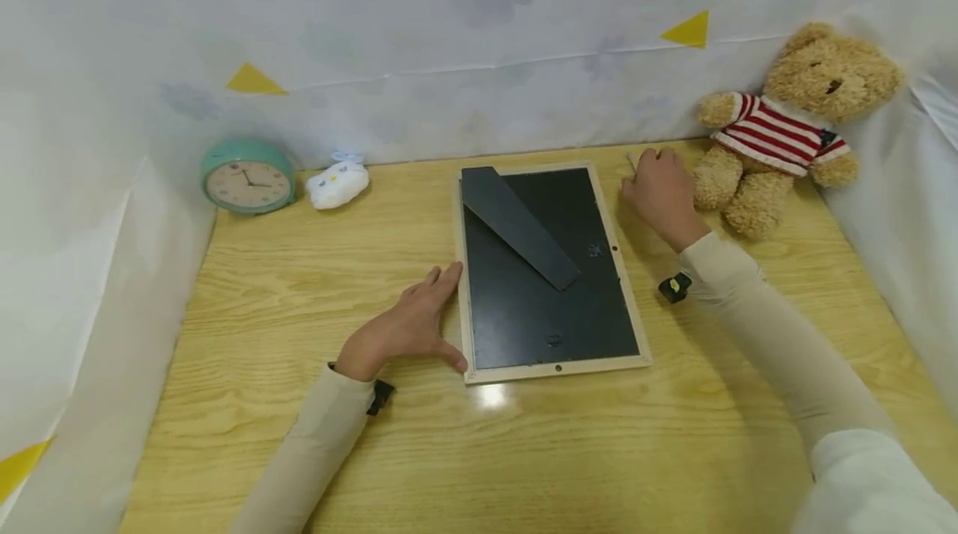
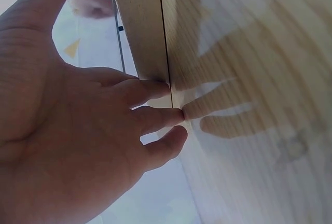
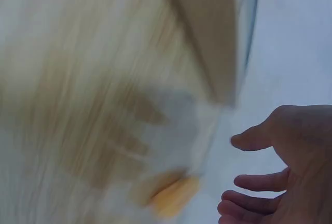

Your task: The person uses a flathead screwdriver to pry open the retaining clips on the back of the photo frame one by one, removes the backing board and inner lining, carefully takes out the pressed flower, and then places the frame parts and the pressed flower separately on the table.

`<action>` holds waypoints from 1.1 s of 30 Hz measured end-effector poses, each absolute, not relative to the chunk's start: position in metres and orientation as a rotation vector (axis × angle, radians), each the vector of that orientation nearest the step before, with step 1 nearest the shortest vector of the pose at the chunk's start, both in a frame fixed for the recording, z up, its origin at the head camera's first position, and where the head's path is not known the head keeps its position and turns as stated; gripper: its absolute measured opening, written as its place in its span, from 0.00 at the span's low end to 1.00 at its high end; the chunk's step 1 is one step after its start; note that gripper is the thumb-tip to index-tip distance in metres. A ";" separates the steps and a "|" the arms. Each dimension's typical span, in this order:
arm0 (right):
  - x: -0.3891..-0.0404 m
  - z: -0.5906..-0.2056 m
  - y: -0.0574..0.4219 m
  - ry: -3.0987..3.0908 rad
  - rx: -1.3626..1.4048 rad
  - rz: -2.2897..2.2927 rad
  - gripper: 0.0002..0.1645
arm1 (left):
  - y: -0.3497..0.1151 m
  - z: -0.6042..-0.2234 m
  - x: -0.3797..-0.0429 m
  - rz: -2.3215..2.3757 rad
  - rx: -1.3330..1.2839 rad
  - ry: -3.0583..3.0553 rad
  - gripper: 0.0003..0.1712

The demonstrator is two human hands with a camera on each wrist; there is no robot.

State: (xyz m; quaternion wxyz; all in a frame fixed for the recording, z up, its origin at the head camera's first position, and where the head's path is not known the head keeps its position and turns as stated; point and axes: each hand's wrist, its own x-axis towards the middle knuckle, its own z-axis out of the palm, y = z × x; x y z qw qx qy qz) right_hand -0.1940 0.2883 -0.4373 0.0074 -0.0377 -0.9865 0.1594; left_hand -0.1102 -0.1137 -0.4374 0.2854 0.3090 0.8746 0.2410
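A picture frame [image 1: 554, 268] with a pale wooden rim lies back side up on the table, its black folding stand [image 1: 520, 226] slanting across the black backing. My left hand [image 1: 407, 326] is at the frame's left side, thumb by the near left corner and fingers spread along the edge. The left wrist view shows those fingertips [image 2: 174, 115] low beside the wooden rim. Past the frame's far right part, my right hand [image 1: 662, 189] hovers close to the teddy bear [image 1: 782, 135]. Its fingers [image 3: 254, 203] are loosely bent, thumb apart, with nothing between them in the right wrist view.
A green round clock [image 1: 249, 176] and a small white plush [image 1: 338, 183] stand at the back left. White cloth walls with yellow triangles [image 1: 687, 30] surround the wooden table [image 1: 524, 459]. A small pale object [image 1: 631, 162] shows beside my right fingertips.
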 end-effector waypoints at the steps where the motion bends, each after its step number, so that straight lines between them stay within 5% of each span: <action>1: -0.187 -0.433 0.275 -3.056 -0.076 0.418 0.26 | -0.114 -0.437 -0.110 0.642 0.822 2.341 0.83; 12: -0.118 -0.412 0.174 -3.367 0.346 0.212 0.55 | -0.114 -0.438 -0.110 0.662 0.816 2.341 0.84; 22: -0.117 -0.424 0.175 -3.411 0.352 0.455 0.36 | -0.115 -0.439 -0.108 0.654 0.826 2.338 0.84; 33: -0.116 -0.427 0.182 -3.358 0.270 0.713 0.36 | -0.116 -0.438 -0.112 0.631 0.836 2.334 0.83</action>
